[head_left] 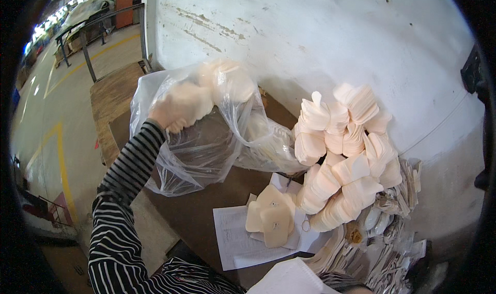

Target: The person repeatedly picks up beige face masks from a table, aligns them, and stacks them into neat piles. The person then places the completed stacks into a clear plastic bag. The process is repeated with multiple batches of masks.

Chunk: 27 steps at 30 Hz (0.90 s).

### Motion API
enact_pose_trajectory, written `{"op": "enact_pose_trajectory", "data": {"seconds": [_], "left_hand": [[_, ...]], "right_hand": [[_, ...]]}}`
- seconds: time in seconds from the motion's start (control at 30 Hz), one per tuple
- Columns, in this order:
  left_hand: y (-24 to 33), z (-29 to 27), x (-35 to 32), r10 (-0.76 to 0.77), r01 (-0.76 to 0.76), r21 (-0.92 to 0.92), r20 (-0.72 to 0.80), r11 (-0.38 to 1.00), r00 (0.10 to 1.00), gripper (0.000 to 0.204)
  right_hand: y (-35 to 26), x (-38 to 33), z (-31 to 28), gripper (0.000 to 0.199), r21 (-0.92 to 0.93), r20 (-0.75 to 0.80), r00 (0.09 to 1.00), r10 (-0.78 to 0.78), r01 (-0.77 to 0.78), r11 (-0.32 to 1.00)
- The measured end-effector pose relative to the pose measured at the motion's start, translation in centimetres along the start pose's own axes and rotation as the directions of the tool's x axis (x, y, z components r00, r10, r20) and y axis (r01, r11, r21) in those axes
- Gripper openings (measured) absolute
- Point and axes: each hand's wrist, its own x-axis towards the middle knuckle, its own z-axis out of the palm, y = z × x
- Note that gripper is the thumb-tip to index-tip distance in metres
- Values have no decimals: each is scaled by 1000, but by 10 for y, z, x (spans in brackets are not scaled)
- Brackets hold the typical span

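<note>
A bundle of pale peach pads (195,100) is held over the far left part of the bench (181,209), at the mouth of a clear plastic bag (178,167). It is grasped by the left hand (166,110), whose fingers are curled around it, though blurred. Just beside it, to the right, another peach bundle (235,85) is covered by the film. The bag is spread loosely toward the left edge of the bench, and more clear film is stretched rightward to the foot of a heap of peach bundles (310,147), stacked beside the white wall (310,41). Nearer the front edge, a few flat beige pieces (276,219) are laid overlapping on white sheets (230,245), with a thin ring (306,225) near them. At the right end, stacks of greyish strips (330,258) are packed close together, and a small brown roll (354,235) is set among them. Only a sliver of the right hand (358,290) is shown at the lower rim of the view; whether anything is gripped by it cannot be told. Beyond the left edge of the bench, a brown board (111,95), a metal railing (88,59) and a floor marked with yellow lines (63,165) are seen.
</note>
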Motion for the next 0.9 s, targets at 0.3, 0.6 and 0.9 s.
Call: {"op": "enact_pose_trajectory", "data": {"seconds": [0.3,0.6,0.9], "left_hand": [[58,-35,-133,-308,442,-311,396,841,865,51],[83,-31,-115,-319,545,-661,442,516,839,24],[94,-17,-136,-76,255,-725,270,639,960,27]], "right_hand": [[-24,-42,111,26,435,879,476,-37,-767,472],[-29,-29,115,9,572,767,642,4,-686,449],[64,-86,214,47,-82,511,856,79,-43,996]]}}
